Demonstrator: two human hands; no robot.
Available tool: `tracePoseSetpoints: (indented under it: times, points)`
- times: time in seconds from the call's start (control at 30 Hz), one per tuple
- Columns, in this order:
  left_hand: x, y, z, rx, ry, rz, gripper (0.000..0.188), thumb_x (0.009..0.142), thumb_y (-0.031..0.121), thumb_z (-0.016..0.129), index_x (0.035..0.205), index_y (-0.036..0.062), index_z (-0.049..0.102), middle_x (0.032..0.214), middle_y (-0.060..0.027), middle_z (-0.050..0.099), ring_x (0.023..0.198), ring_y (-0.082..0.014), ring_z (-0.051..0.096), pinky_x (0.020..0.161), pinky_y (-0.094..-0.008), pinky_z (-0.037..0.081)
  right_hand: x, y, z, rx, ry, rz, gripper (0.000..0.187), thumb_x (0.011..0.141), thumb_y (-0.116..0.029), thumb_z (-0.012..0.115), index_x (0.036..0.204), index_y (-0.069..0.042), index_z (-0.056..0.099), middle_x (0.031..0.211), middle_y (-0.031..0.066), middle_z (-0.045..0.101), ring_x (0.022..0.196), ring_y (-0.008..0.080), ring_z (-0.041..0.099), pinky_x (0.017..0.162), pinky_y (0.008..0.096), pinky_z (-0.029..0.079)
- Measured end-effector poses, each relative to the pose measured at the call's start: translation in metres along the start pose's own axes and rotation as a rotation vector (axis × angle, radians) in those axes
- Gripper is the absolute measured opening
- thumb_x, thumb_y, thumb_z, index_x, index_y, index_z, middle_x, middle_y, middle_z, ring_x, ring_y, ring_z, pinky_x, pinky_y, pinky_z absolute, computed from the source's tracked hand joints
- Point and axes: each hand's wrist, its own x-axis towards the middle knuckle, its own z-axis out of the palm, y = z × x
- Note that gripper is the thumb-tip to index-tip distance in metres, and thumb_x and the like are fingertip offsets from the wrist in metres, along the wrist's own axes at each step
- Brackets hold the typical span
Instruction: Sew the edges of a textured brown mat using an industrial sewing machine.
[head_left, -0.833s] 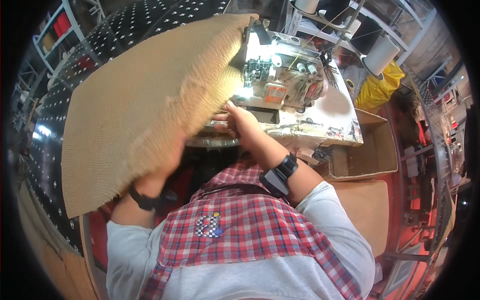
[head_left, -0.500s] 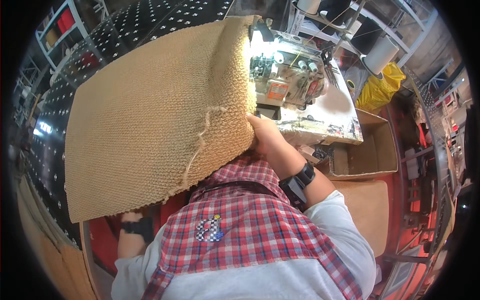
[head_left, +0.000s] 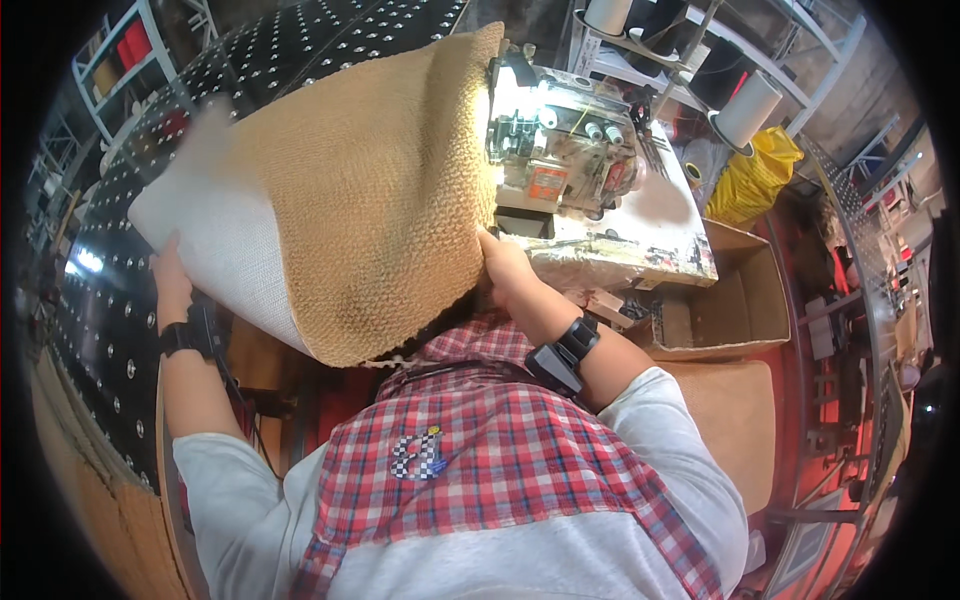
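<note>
A tan, coarsely woven mat [head_left: 370, 190] lies across the dark table, its left part folded over so that the white backing [head_left: 235, 260] shows. My left hand [head_left: 172, 275] grips that folded part at its near left edge. At the right edge of the mat, my right hand [head_left: 507, 268] pinches it with the thumb on top; the other fingers are mostly hidden underneath. Just beyond my right hand stands a sewing machine [head_left: 565, 150] with a bright lamp lit at its left end. The mat's far right edge runs along the machine's lit side.
The black table [head_left: 100, 330] is studded with shiny round dots. Right of the machine's white worktop [head_left: 665, 240] are an open cardboard box [head_left: 745, 290] and a yellow bag [head_left: 755, 175]. Thread cones [head_left: 748, 108] stand on a rack behind. Another tan mat [head_left: 725, 420] lies low at the right.
My left hand has come up from below the mat to its left edge. The mat's left part has folded over, showing white backing. My right hand has shifted slightly left and down.
</note>
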Motion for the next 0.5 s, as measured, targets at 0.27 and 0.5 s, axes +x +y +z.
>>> tracePoseSetpoints:
  times: [0.27,0.5]
  points:
    - [-0.054,-0.01,-0.051,-0.336,-0.261,-0.153,0.055,0.077,0.023,0.054,0.12,-0.003,0.033,0.118,-0.0151,0.043,0.104,-0.0296,0.047,0.089,-0.0429,0.038,0.002,-0.012,0.004,0.169,-0.053,-0.095,0.028,0.082,-0.024,0.055,0.095,0.0,0.055,0.085,0.0092,0.059,0.072,0.0174,0.056,0.062,0.0303,0.045]
    - [-0.21,0.007,-0.087,-0.557,-0.065,-0.113,0.055,0.081,0.027,0.05,0.126,0.0025,0.03,0.124,-0.0112,0.039,0.115,-0.0262,0.038,0.093,-0.042,0.034,-0.007,-0.022,0.007,0.244,-0.075,-0.017,0.026,0.084,-0.02,0.051,0.098,0.002,0.053,0.086,0.0103,0.058,0.072,0.0191,0.057,0.062,0.0334,0.047]
